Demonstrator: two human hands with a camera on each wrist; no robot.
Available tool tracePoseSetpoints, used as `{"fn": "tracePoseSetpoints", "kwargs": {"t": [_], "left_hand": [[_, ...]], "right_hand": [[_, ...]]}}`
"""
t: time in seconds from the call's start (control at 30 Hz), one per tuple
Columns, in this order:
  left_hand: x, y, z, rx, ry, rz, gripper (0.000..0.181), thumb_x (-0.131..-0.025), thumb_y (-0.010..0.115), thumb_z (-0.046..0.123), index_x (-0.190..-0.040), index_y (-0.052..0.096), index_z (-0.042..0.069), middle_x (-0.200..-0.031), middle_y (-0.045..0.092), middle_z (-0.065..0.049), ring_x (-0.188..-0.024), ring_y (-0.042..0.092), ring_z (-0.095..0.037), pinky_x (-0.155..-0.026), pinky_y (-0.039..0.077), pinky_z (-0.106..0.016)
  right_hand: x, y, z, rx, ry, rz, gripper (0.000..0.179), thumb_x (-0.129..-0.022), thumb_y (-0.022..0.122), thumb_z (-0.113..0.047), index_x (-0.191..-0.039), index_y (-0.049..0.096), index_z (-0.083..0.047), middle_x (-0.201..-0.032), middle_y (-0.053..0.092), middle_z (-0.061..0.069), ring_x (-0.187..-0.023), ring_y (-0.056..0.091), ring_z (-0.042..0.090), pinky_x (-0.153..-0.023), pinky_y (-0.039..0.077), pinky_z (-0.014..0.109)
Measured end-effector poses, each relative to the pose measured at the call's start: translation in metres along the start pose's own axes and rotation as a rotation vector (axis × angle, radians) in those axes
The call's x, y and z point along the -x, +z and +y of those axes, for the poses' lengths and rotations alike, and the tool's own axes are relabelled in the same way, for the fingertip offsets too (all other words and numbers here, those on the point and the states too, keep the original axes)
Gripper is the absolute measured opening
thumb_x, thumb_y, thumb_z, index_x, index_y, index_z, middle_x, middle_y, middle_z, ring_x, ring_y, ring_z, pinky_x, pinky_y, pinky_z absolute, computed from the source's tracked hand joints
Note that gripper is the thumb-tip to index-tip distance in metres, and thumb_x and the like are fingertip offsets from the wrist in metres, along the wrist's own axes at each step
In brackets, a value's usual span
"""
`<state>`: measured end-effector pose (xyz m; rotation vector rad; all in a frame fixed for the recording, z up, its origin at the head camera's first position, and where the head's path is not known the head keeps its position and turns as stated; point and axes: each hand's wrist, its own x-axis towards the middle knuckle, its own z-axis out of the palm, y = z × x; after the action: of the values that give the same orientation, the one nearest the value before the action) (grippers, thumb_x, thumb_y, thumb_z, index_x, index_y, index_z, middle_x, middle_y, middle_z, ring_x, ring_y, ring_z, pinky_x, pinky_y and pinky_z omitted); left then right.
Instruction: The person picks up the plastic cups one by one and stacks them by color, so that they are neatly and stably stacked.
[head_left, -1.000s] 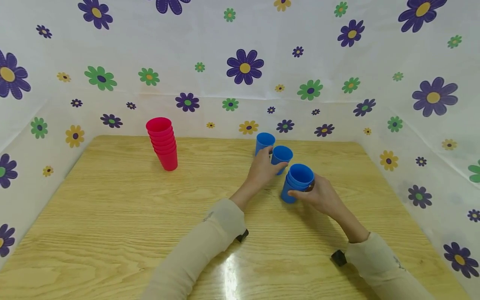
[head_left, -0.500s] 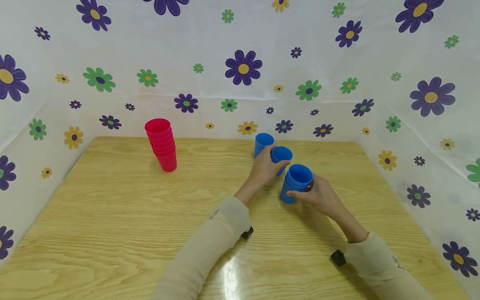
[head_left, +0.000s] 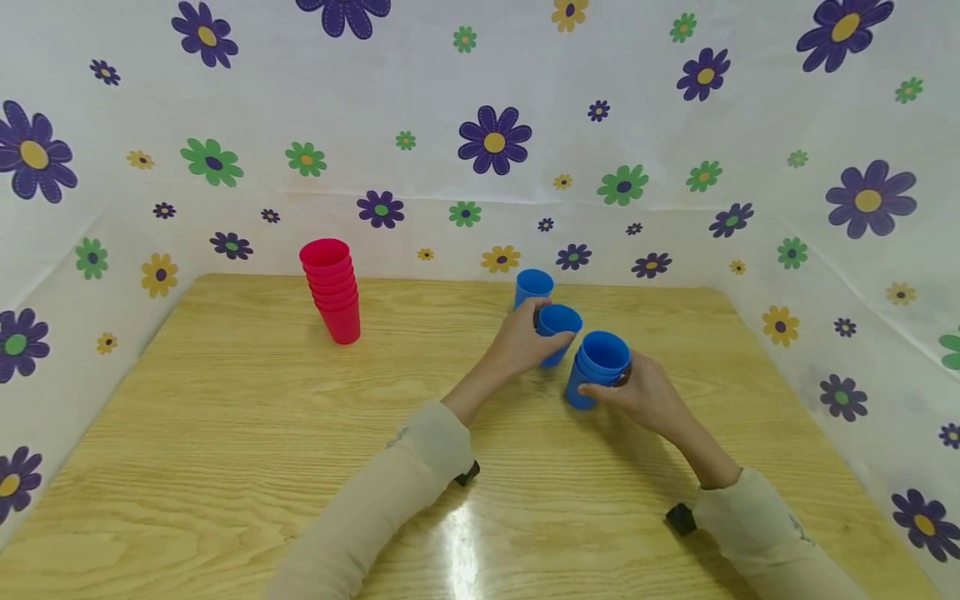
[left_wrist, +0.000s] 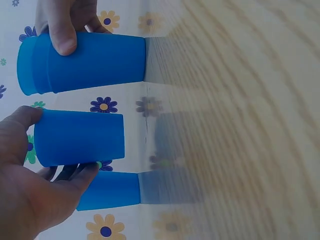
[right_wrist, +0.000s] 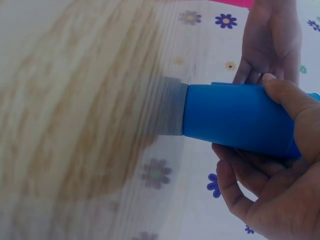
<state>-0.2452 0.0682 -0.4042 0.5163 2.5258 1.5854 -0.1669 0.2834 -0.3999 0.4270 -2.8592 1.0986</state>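
My left hand (head_left: 522,337) grips a single blue cup (head_left: 557,357) between thumb and fingers. In the left wrist view that blue cup (left_wrist: 82,137) has its base a little off the tabletop. To its right, my right hand (head_left: 647,392) holds a stack of nested blue cups (head_left: 581,392) around its side; the stack stands upright on the table, as the right wrist view shows for the blue stack (right_wrist: 235,115). Behind my left hand another blue cup (head_left: 531,287) stands on the table, its lower part hidden by the hand in the head view.
A tall stack of nested red cups (head_left: 341,317) stands upright at the back left of the wooden table (head_left: 300,467). A white cloth with printed flowers (head_left: 420,100) hangs behind the table and along both sides.
The blue cup in my left hand has come up off the table and moved slightly nearer. My right hand and its stack stay in place.
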Motion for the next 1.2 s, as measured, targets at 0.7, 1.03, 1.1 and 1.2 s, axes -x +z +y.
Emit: {"fn": "tracePoseSetpoints", "kwargs": {"t": [0.7, 1.03, 1.1, 1.2], "left_hand": [[0.050, -0.056, 0.002, 0.058, 0.017, -0.111, 0.069, -0.097, 0.074, 0.037, -0.152, 0.043, 0.008, -0.139, 0.059, -0.012, -0.121, 0.059, -0.027, -0.099, 0.054, -0.045], [0.073, -0.074, 0.014, 0.092, 0.040, -0.133, 0.066, -0.096, 0.075, 0.032, -0.150, 0.046, 0.008, -0.138, 0.059, -0.013, -0.122, 0.061, -0.028, -0.102, 0.053, -0.046], [0.077, -0.076, 0.016, 0.108, 0.042, -0.137, 0.066, -0.097, 0.075, 0.031, -0.150, 0.045, 0.006, -0.139, 0.058, -0.013, -0.122, 0.061, -0.028, -0.102, 0.052, -0.047], [0.081, -0.077, 0.021, 0.126, 0.045, -0.143, 0.067, -0.097, 0.074, 0.030, -0.151, 0.044, 0.006, -0.142, 0.057, -0.014, -0.125, 0.060, -0.029, -0.103, 0.052, -0.047]], "right_hand": [[0.000, 0.003, 0.003, -0.020, -0.012, -0.001, 0.065, -0.089, 0.084, -0.022, -0.137, 0.053, 0.010, -0.122, 0.067, 0.027, -0.104, 0.067, 0.039, -0.087, 0.058, 0.054], [0.000, 0.003, 0.002, -0.004, -0.002, -0.001, 0.065, -0.090, 0.083, -0.024, -0.136, 0.053, 0.009, -0.122, 0.067, 0.026, -0.103, 0.067, 0.037, -0.087, 0.058, 0.052], [0.000, 0.003, 0.001, -0.003, -0.004, 0.002, 0.064, -0.090, 0.083, -0.024, -0.136, 0.053, 0.009, -0.122, 0.067, 0.027, -0.103, 0.067, 0.038, -0.087, 0.058, 0.053], [-0.001, 0.003, 0.001, -0.004, -0.003, 0.003, 0.064, -0.090, 0.083, -0.024, -0.136, 0.054, 0.009, -0.122, 0.067, 0.026, -0.102, 0.067, 0.037, -0.087, 0.058, 0.053]]}}
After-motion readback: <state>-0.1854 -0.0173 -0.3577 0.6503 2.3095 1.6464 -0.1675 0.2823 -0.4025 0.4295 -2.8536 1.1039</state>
